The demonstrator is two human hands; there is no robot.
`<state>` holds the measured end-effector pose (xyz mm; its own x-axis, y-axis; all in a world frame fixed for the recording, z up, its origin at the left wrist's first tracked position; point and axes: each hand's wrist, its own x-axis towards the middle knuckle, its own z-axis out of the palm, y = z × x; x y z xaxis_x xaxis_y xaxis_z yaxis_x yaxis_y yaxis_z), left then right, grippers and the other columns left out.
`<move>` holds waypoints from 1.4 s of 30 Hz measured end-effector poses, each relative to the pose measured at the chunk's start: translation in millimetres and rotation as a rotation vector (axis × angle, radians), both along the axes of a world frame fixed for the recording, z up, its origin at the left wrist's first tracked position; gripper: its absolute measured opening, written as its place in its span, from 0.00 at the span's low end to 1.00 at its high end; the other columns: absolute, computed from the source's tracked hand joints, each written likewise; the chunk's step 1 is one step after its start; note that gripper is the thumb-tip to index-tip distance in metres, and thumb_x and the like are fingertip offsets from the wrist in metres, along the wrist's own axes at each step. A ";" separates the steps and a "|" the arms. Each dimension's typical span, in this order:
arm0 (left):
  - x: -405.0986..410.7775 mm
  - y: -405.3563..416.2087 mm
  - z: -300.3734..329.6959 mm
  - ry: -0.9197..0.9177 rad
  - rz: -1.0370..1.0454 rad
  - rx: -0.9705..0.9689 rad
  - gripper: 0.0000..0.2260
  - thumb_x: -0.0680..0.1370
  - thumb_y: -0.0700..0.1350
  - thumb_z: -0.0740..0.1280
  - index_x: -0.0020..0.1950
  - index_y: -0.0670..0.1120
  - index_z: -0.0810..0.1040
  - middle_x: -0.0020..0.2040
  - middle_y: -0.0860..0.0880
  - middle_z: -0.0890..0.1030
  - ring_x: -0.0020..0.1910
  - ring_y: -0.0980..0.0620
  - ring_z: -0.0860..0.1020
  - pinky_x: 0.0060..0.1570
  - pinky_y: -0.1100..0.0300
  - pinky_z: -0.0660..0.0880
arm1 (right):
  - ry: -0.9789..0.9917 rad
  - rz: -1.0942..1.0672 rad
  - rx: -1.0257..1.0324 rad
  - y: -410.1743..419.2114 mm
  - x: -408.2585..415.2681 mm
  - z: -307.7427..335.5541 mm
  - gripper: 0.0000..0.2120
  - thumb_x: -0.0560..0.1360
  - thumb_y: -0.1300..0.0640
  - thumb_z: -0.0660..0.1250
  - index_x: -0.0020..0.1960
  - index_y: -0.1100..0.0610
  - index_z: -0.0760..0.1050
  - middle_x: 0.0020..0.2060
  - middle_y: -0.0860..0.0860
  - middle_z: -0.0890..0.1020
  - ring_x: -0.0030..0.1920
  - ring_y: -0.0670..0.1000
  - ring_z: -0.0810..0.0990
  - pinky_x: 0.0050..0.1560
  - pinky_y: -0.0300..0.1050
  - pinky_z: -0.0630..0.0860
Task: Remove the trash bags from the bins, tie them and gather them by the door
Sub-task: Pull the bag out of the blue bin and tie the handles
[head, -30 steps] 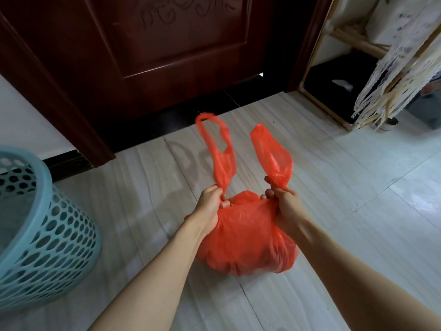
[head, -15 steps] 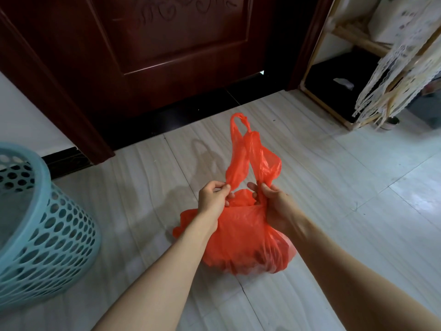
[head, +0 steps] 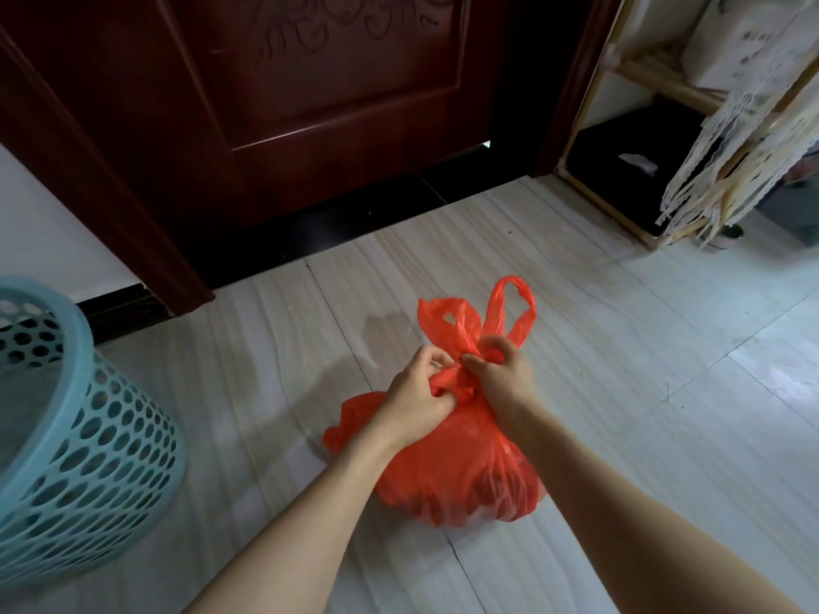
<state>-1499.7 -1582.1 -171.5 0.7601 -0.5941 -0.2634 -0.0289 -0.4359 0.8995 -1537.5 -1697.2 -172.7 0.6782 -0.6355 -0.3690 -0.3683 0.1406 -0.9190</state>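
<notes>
On the pale floor (head: 620,414) before the dark wooden door (head: 310,104), the left hand (head: 416,396) and right hand (head: 501,374) are gripping the red trash bag (head: 461,476), whose handles, apart a second ago, are now crossing into a knot.

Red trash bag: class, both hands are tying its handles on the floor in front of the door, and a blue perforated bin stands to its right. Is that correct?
Not quite. The head view shows the blue perforated bin to the left of the red trash bag, not the right. The rest holds: the left hand and right hand tie its handles on the floor before the door.
</notes>
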 end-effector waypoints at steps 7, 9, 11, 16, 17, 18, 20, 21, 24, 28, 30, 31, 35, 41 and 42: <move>-5.8 2.8 3.1 -0.748 0.024 0.139 0.13 0.69 0.36 0.63 0.49 0.50 0.65 0.46 0.45 0.79 0.43 0.40 0.80 0.41 0.53 0.74 | 0.142 0.445 -0.613 6.2 -6.0 5.7 0.15 0.70 0.70 0.59 0.51 0.62 0.80 0.48 0.59 0.84 0.51 0.58 0.80 0.49 0.43 0.70; -4.8 1.7 2.6 -0.775 0.093 0.154 0.16 0.68 0.36 0.65 0.47 0.52 0.62 0.47 0.45 0.76 0.41 0.40 0.79 0.39 0.52 0.74 | 0.176 0.610 -0.557 2.8 -1.7 15.7 0.12 0.71 0.69 0.59 0.47 0.66 0.80 0.42 0.61 0.82 0.45 0.56 0.78 0.40 0.41 0.65; -1.8 3.2 4.9 -0.725 0.127 0.167 0.17 0.69 0.37 0.66 0.48 0.53 0.63 0.50 0.46 0.74 0.43 0.40 0.79 0.40 0.52 0.73 | 0.204 0.690 -0.455 -1.4 -1.2 24.6 0.10 0.72 0.67 0.58 0.38 0.69 0.77 0.33 0.58 0.74 0.36 0.53 0.71 0.33 0.42 0.61; 3.8 3.1 10.8 -0.650 0.075 0.167 0.16 0.72 0.36 0.65 0.52 0.53 0.64 0.54 0.49 0.71 0.47 0.43 0.79 0.42 0.50 0.75 | 0.127 0.450 0.009 -6.8 -9.7 21.6 0.18 0.73 0.65 0.58 0.25 0.55 0.66 0.24 0.52 0.68 0.27 0.49 0.66 0.32 0.43 0.64; 4.6 3.2 11.5 -0.629 0.056 0.187 0.16 0.72 0.36 0.64 0.53 0.52 0.65 0.54 0.49 0.71 0.48 0.44 0.78 0.43 0.50 0.75 | 0.112 0.429 0.122 -8.0 -11.5 21.0 0.17 0.73 0.65 0.58 0.25 0.57 0.69 0.23 0.52 0.71 0.25 0.49 0.69 0.31 0.42 0.66; 5.2 3.4 13.1 -0.606 0.024 0.208 0.16 0.73 0.36 0.63 0.55 0.51 0.66 0.55 0.49 0.71 0.49 0.43 0.78 0.45 0.49 0.76 | 0.107 0.426 0.228 -9.1 -12.9 21.7 0.16 0.73 0.65 0.58 0.27 0.58 0.72 0.23 0.53 0.73 0.24 0.49 0.71 0.30 0.41 0.69; 6.1 3.2 18.5 -0.564 -0.063 0.238 0.16 0.72 0.37 0.63 0.58 0.49 0.66 0.55 0.49 0.71 0.51 0.43 0.77 0.48 0.49 0.75 | 0.106 0.440 0.361 -12.5 -14.2 22.1 0.14 0.72 0.66 0.55 0.31 0.61 0.74 0.24 0.54 0.76 0.24 0.49 0.74 0.30 0.40 0.72; 6.8 2.8 20.8 -0.544 -0.108 0.241 0.17 0.72 0.38 0.65 0.59 0.49 0.66 0.54 0.50 0.70 0.52 0.45 0.77 0.48 0.50 0.74 | 0.107 0.434 0.392 -14.3 -14.0 20.8 0.14 0.72 0.66 0.54 0.32 0.62 0.75 0.25 0.54 0.77 0.25 0.49 0.75 0.31 0.41 0.73; 9.6 3.2 23.4 -0.433 -0.209 0.224 0.22 0.70 0.40 0.68 0.60 0.51 0.65 0.52 0.55 0.64 0.52 0.52 0.74 0.47 0.59 0.71 | 0.111 0.355 0.444 -19.3 -14.0 18.1 0.12 0.71 0.66 0.54 0.38 0.63 0.76 0.30 0.56 0.79 0.27 0.51 0.77 0.33 0.42 0.75; 9.0 10.3 19.0 -0.141 -0.195 0.042 0.20 0.72 0.44 0.70 0.60 0.56 0.68 0.55 0.52 0.66 0.45 0.60 0.70 0.50 0.65 0.69 | 0.054 0.397 0.629 -22.2 -17.4 18.8 0.15 0.72 0.62 0.51 0.39 0.63 0.76 0.28 0.54 0.81 0.29 0.50 0.79 0.35 0.42 0.77; 5.1 9.7 13.0 -0.003 -0.133 -0.093 0.12 0.76 0.44 0.65 0.56 0.59 0.72 0.58 0.50 0.69 0.50 0.61 0.72 0.54 0.70 0.69 | 0.052 0.315 0.653 -18.6 -17.9 16.0 0.14 0.75 0.62 0.52 0.41 0.64 0.75 0.30 0.55 0.80 0.28 0.51 0.79 0.31 0.41 0.76; 3.0 6.8 9.0 0.088 -0.053 -0.167 0.09 0.77 0.46 0.63 0.53 0.60 0.75 0.59 0.49 0.72 0.54 0.59 0.74 0.58 0.69 0.69 | 0.061 0.279 0.637 -15.7 -17.5 13.2 0.12 0.75 0.62 0.54 0.44 0.65 0.75 0.32 0.56 0.79 0.29 0.51 0.78 0.31 0.41 0.76; 4.8 -10.1 9.3 0.617 0.442 -0.467 0.13 0.78 0.48 0.60 0.36 0.49 0.77 0.41 0.48 0.83 0.42 0.51 0.82 0.48 0.58 0.76 | 0.060 0.199 0.607 -7.9 -10.0 2.2 0.10 0.75 0.62 0.57 0.41 0.61 0.77 0.32 0.56 0.79 0.31 0.52 0.78 0.36 0.44 0.76; 16.5 -8.5 9.9 0.857 0.829 -0.637 0.20 0.82 0.44 0.52 0.29 0.45 0.61 0.17 0.50 0.68 0.25 0.48 0.76 0.33 0.59 0.74 | 0.137 -0.084 0.187 -24.0 -9.8 -15.3 0.14 0.78 0.64 0.55 0.48 0.59 0.80 0.30 0.49 0.72 0.31 0.46 0.68 0.32 0.38 0.64; 17.1 -3.0 7.2 0.848 0.859 -0.599 0.19 0.82 0.44 0.52 0.29 0.45 0.61 0.15 0.51 0.66 0.24 0.48 0.74 0.29 0.59 0.75 | 0.171 -0.110 0.129 -28.8 -13.5 -18.6 0.14 0.77 0.66 0.56 0.52 0.60 0.80 0.30 0.48 0.73 0.30 0.46 0.67 0.30 0.36 0.65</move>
<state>-1482.6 -1585.0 -164.3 0.6802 -0.2043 -0.7039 0.7087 0.4283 0.5606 -1551.0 -1725.9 -191.3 0.5280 -0.6424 -0.5555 -0.4929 0.3008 -0.8164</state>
